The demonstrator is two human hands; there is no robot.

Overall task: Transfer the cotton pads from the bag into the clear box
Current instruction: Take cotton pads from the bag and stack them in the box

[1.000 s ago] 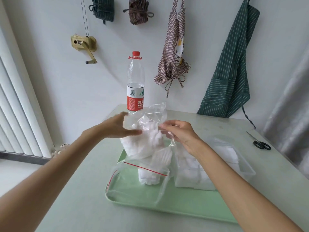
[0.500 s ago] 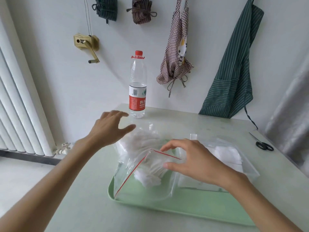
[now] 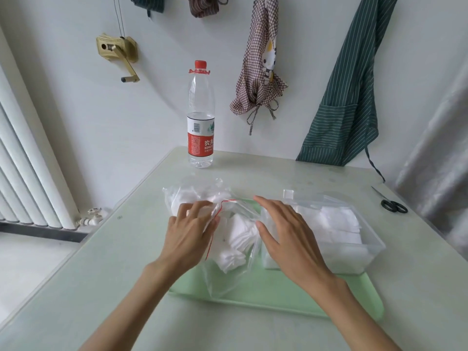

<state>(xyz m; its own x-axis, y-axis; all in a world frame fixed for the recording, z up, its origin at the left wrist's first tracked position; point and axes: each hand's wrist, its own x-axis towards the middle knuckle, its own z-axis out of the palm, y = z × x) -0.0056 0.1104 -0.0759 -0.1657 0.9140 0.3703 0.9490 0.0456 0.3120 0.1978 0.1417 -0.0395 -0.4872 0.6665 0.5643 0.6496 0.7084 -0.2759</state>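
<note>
A clear zip bag [image 3: 229, 277] with a red seal line lies on the green tray [image 3: 291, 295], its mouth open towards me. White cotton pads [image 3: 238, 239] are loose inside it, and more fill its far end [image 3: 187, 198]. My left hand [image 3: 190, 236] pinches the left lip of the bag's mouth at the red line. My right hand [image 3: 286, 236] rests with spread fingers on the bag's right side. To the right on the tray stands the clear box [image 3: 376, 248], holding stacked cotton pads [image 3: 336, 224].
A water bottle [image 3: 200, 127] stands at the table's back edge. Black scissors [image 3: 393, 205] lie at the far right. A green striped apron [image 3: 347, 97] and a checked one [image 3: 258, 67] hang on the wall. A radiator [image 3: 25, 160] is to the left.
The bag, held up a second ago, now lies on the tray. Both hands have come down onto it, the left hand closing on the mouth's edge.
</note>
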